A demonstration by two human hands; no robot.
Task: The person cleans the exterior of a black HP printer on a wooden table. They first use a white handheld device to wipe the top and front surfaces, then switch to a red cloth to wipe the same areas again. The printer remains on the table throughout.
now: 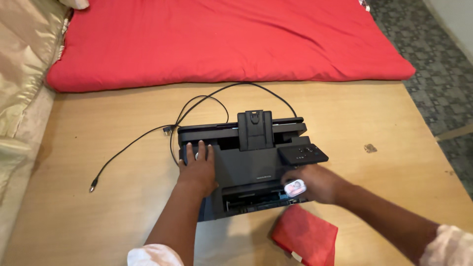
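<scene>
A black printer (249, 165) sits in the middle of a wooden board (98, 212). Its rear paper support stands upright and its control panel is tilted up at the right. My left hand (198, 167) lies flat on the printer's top left, fingers spread. At the printer's front right corner, by the open output slot, my right hand (315, 183) holds a small white and pink object (295, 187); what it is I cannot tell. A folded red cloth (305, 235) lies on the board just in front of the printer, below my right hand.
Two black cables (129, 148) run from the printer's back to the left, loose plugs lying on the board. A red mattress (231, 39) lies beyond the board. Beige fabric (24, 74) is at the left, patterned floor (443, 83) at the right.
</scene>
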